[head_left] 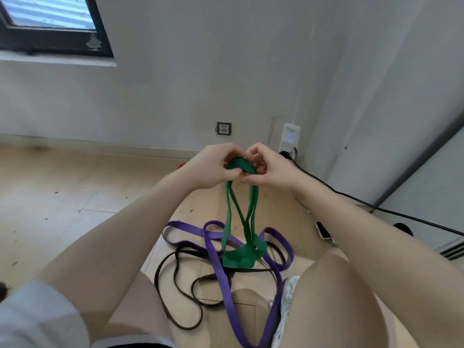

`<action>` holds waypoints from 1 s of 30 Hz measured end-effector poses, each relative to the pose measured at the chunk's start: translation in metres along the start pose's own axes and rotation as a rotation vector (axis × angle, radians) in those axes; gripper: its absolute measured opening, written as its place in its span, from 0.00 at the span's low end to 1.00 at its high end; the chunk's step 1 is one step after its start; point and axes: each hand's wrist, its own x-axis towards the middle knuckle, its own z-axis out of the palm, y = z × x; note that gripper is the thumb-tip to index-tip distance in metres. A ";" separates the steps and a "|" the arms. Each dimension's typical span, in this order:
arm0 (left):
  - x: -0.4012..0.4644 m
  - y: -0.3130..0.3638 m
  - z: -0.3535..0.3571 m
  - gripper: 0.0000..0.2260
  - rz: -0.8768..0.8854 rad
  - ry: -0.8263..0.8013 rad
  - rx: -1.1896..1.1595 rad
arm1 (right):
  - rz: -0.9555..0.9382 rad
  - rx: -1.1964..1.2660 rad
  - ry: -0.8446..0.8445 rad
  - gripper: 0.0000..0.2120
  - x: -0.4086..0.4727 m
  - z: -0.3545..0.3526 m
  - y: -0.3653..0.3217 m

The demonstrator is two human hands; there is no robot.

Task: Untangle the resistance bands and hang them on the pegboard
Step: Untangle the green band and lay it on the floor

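2 hands (241, 169) pinch green band (241, 217) top.

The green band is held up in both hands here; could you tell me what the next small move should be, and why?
Probably lift the green band higher: both the left hand and right hand pinch its top, but its bottom lies bunched on the purple band.

A sparse room in a home or flat: pale wooden floor (62, 187), scuffed white walls (226, 59), a dark-framed window (50, 26) far left, a wall socket (224, 128) low down, a plugged-in white device (289, 138) near the right corner.
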 end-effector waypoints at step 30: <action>-0.032 -0.001 -0.032 0.07 -0.032 0.465 -0.626 | 0.032 0.386 0.168 0.10 -0.013 0.031 0.001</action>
